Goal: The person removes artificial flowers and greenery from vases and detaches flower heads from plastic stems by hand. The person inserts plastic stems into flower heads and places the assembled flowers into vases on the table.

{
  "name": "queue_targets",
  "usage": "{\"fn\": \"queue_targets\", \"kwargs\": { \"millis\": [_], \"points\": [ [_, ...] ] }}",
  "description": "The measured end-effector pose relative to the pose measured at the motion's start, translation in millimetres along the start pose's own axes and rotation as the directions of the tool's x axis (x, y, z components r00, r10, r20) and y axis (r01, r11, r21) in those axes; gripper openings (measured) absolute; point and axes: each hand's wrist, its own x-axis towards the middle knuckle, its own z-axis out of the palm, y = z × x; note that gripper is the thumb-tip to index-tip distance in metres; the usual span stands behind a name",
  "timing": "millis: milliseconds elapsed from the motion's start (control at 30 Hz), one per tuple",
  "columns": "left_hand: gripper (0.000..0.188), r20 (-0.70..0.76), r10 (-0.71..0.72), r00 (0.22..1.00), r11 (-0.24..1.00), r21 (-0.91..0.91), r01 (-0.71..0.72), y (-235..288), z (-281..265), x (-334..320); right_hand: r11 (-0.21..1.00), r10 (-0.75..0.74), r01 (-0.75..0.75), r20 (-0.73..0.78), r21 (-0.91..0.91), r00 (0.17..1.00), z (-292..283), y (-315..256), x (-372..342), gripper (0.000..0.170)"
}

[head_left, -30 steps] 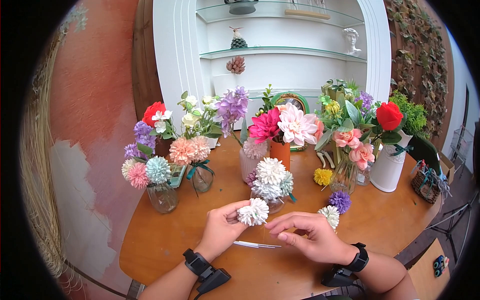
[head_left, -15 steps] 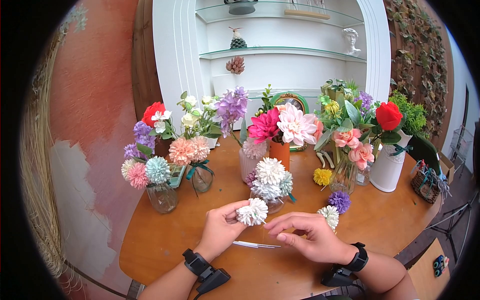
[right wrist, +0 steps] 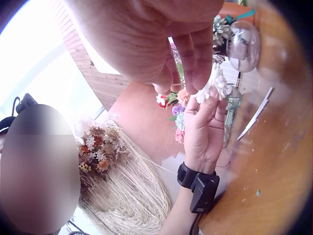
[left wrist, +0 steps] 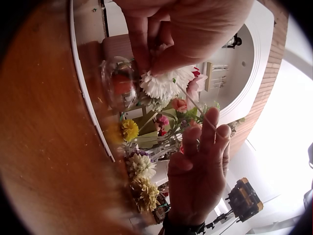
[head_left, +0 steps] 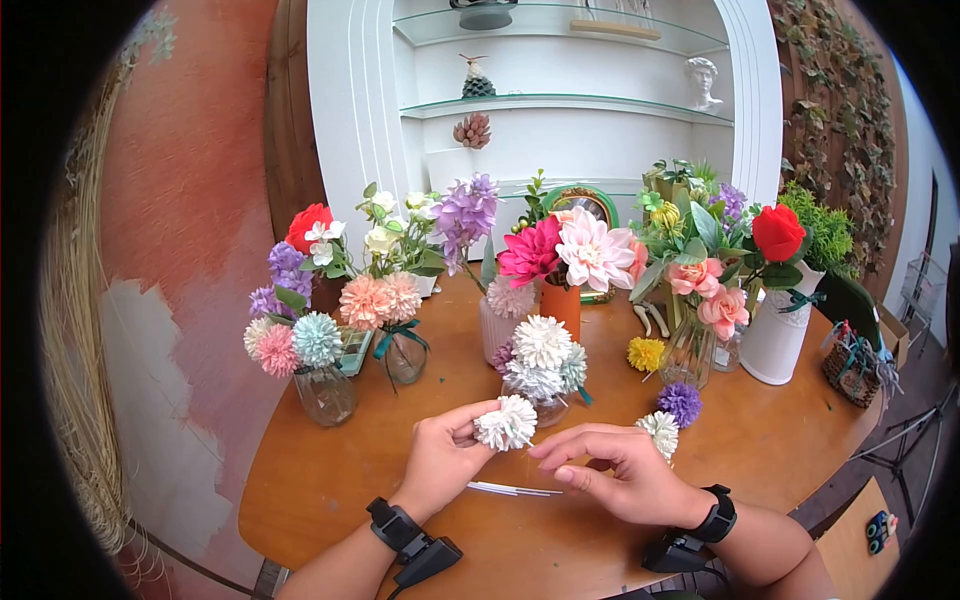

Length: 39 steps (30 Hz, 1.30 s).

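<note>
In the head view my left hand [head_left: 447, 455] pinches a white pompom flower head [head_left: 505, 423] between thumb and fingers, held up over the table. A thin pale stem [left wrist: 194, 101] runs from a green spot on the flower to the fingertips of my right hand [head_left: 622, 472]. Those right fingers are fairly straight and lie against the stem, with the thumb held apart from them. From the right wrist, the same white flower [right wrist: 213, 87] shows beyond the right fingertips. Several white sticks [head_left: 513, 489] lie on the table below the hands.
Behind the hands stands a glass vase [head_left: 550, 407] of white and pale blue pompoms. Loose purple [head_left: 680, 403], yellow [head_left: 645, 353] and white [head_left: 660, 433] flower heads lie to the right. Several flower vases line the back of the wooden table [head_left: 300, 490], including a white pitcher [head_left: 773, 340].
Hardly anything differs: the white flower in the left hand shifts very slightly, and both hands stay in place.
</note>
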Motion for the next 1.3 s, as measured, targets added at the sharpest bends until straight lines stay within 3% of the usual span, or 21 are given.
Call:
{"fn": "queue_targets", "kwargs": {
  "millis": [400, 500, 600, 700, 833, 900, 1000, 1033, 1167, 1233, 1300],
  "points": [
    [0.043, -0.005, 0.012, 1.000, 0.998, -0.069, -0.013, -4, 1, 0, 1.000, -0.019, 0.019, 0.015, -0.020, 1.000, -1, 0, 1, 0.015],
    [0.045, -0.001, 0.050, 0.999, 0.990, -0.129, -0.050, 0, 2, 0, 0.999, -0.032, 0.036, 0.137, -0.026, 0.990, 0, 3, 1, 0.017],
    [0.051, 0.009, 0.082, 0.997, 0.979, -0.188, -0.078, 5, 1, -1, 0.994, -0.089, 0.098, 0.165, -0.044, 0.982, 4, 7, 1, 0.019],
    [0.066, 0.014, 0.082, 0.997, 0.904, -0.422, -0.068, 10, -1, -2, 0.994, -0.064, 0.077, 0.164, -0.073, 0.984, 4, 7, 0, 0.023],
    [0.070, 0.055, 0.062, 0.997, 0.816, -0.578, -0.019, 12, -3, -4, 0.990, -0.079, 0.093, 0.132, -0.102, 0.988, 4, 8, 1, 0.025],
    [0.063, 0.199, -0.041, 0.979, 0.791, -0.592, 0.153, 15, -5, -4, 0.992, -0.068, 0.082, 0.135, -0.101, 0.989, 4, 6, 2, 0.024],
    [0.052, 0.321, -0.055, 0.946, 0.880, -0.432, 0.198, 7, -6, -6, 0.991, -0.066, 0.082, 0.144, -0.109, 0.987, 3, 7, 1, 0.023],
    [0.040, 0.321, -0.013, 0.947, 0.885, -0.437, 0.161, 7, -5, -8, 0.989, -0.075, 0.093, 0.151, -0.117, 0.986, 3, 8, 0, 0.023],
    [0.045, 0.308, -0.011, 0.951, 0.903, -0.406, 0.142, -2, -4, -7, 0.990, -0.067, 0.086, 0.159, -0.116, 0.985, 4, 8, 0, 0.022],
    [0.037, 0.195, -0.007, 0.981, 0.891, -0.443, 0.095, -6, -3, -8, 0.982, -0.161, 0.168, 0.092, -0.083, 0.983, 6, 18, 1, 0.020],
    [0.031, 0.237, -0.030, 0.971, 0.888, -0.439, 0.135, -2, -5, -7, 0.984, -0.106, 0.107, 0.014, -0.143, 0.994, 4, 6, 1, 0.019]
  ]
}}
